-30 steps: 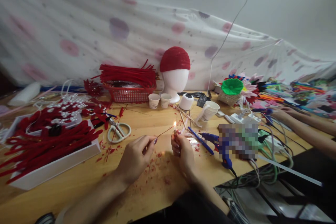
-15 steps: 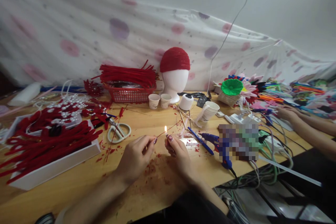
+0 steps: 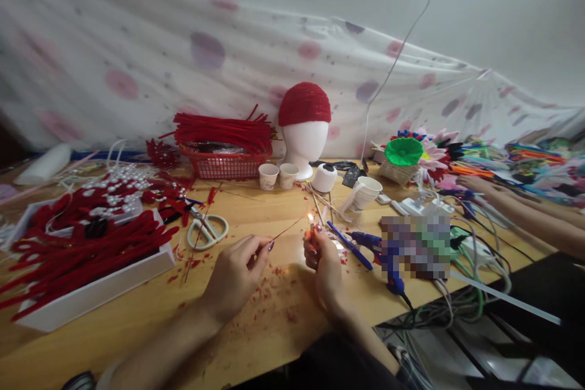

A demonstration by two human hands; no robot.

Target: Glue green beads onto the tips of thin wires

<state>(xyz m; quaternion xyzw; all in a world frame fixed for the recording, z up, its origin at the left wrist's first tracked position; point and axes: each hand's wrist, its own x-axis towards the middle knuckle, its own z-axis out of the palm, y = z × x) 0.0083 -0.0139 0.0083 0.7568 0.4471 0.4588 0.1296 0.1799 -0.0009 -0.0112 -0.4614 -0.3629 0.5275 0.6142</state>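
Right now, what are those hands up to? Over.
Left hand: pinching thin reddish wire. Right hand: gripping lit lighter, flame near wire's free end. Nothing visible between them; blue glue gun at right.

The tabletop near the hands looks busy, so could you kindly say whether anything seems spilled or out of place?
Yes: red scraps lie strewn across the wooden tabletop, some between the left hand and right hand, looking like loose litter. An open flame above the right hand also seems odd near those scraps.
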